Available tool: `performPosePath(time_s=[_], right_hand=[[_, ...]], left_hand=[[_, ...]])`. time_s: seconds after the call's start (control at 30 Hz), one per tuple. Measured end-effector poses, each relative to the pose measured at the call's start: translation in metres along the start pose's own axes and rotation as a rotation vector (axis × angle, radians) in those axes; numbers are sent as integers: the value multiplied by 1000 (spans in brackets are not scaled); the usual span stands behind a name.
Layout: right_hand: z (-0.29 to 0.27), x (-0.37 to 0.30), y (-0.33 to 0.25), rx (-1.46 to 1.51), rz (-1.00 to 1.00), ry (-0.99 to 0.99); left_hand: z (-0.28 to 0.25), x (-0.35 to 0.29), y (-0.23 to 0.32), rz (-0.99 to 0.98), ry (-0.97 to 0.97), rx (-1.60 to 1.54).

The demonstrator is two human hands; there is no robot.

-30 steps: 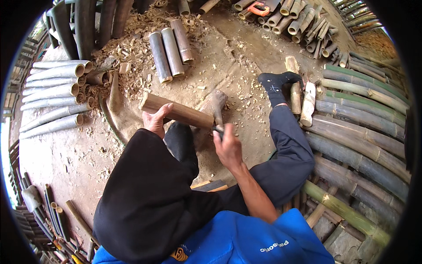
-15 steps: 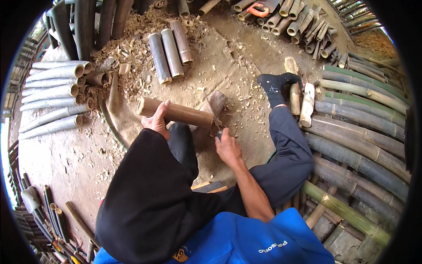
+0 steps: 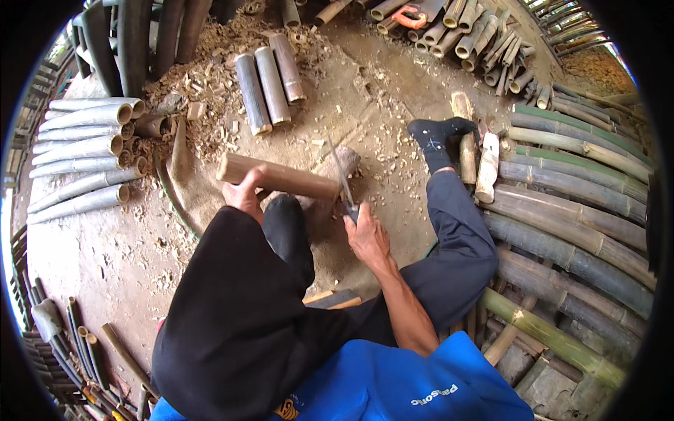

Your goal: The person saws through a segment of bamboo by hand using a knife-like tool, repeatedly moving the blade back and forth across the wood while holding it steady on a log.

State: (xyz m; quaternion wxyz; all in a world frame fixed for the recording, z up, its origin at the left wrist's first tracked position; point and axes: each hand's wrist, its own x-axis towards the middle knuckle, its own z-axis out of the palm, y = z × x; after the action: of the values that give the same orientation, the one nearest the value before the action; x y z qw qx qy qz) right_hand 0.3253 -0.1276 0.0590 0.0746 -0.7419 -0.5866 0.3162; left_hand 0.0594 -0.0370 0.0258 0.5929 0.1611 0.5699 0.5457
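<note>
A brown bamboo section (image 3: 291, 179) lies across in front of me, its right end resting against a short wooden log (image 3: 342, 163). My left hand (image 3: 245, 194) is closed around its left part, the fingers partly hidden behind it. In my right hand (image 3: 368, 235) is a knife (image 3: 340, 170), its dark handle in my fist and its narrow blade pointing up and away. The blade stands at the right end of the bamboo; whether it touches cannot be made out. My left foot in a dark sock (image 3: 286, 228) is just below the bamboo.
Three cut bamboo sections (image 3: 271, 88) lie farther off beside a heap of wood chips (image 3: 203, 95). Pale bamboo tubes (image 3: 81, 168) are stacked at left, long poles (image 3: 576, 203) at right. An orange-handled saw (image 3: 409, 17) rests on a far pile. My right foot (image 3: 437, 137) is stretched ahead.
My left hand has shifted its grip on the bamboo, its thumb now lower against the side. My right hand and the knife have turned slightly. The bamboo stays nearly in place.
</note>
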Motion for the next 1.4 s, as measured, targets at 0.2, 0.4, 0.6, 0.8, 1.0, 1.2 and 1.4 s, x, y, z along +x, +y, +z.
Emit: performPosePath(time_s=[0.2, 0.4, 0.6, 0.8, 1.0, 1.2, 1.4], right_hand=[[-58, -24, -69, 310, -439, 292], [4, 26, 10, -60, 137, -55], [-50, -9, -58, 231, -239, 137], [7, 12, 0, 5, -70, 58], [-45, -6, -60, 132, -201, 139], [-13, -11, -28, 333, -429, 450], [-22, -8, -45, 42, -44, 43]], left_hand=[[2, -5, -6, -1, 178, -16], [12, -5, -8, 62, -29, -20], [-17, 8, -5, 74, -122, 7], [-2, 7, 4, 19, -220, 109], [10, 5, 2, 145, 40, 90], [42, -9, -2, 136, 208, -13], [22, -8, -5, 313, 88, 128]])
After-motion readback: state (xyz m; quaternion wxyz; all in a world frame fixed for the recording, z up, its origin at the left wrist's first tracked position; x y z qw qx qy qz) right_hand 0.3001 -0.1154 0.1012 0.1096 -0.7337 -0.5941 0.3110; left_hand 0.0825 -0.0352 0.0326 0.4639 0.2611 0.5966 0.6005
